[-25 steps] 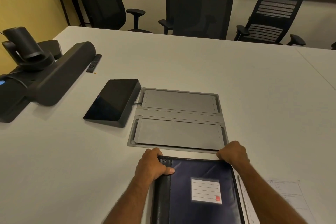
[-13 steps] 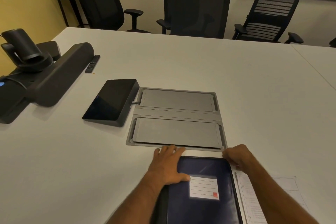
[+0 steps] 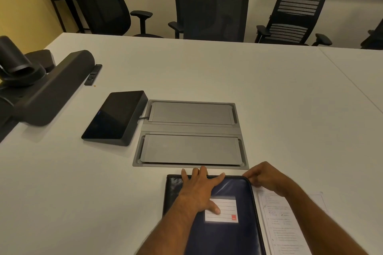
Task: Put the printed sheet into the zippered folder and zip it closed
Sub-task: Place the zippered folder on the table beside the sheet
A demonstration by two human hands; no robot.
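- The folder is zipped shut and lies flat at the near edge of the worktop, just in front of the grey cable hatch set into the surface.
- The printed sheet is not inside yet. It lies flat on the worktop right beside the folder's right edge, partly under the right forearm.
- So I'd say this is the opening step: getting the zip going before anything goes in.
- The left hand lies flat on the cover, fingers straight and spread, reaching past the far edge, thumb on the white label. It's pressing, not gripping, so I read it as pinning the folder down.
- The right hand is curled at the far right corner, fingers pinched together right at the zip line. Looks like it has the zip pull, but the pull itself is too small to see, so I can't say for sure.
- Next move, my guess: keep the left hand's weight on the cover and run the zip round the corner and down the right side, then lift the cover.
- Folder's long axis runs from near edge to far edge, spine on the left, opening side on the right facing the sheet. The sheet lies roughly parallel, slightly fanned.
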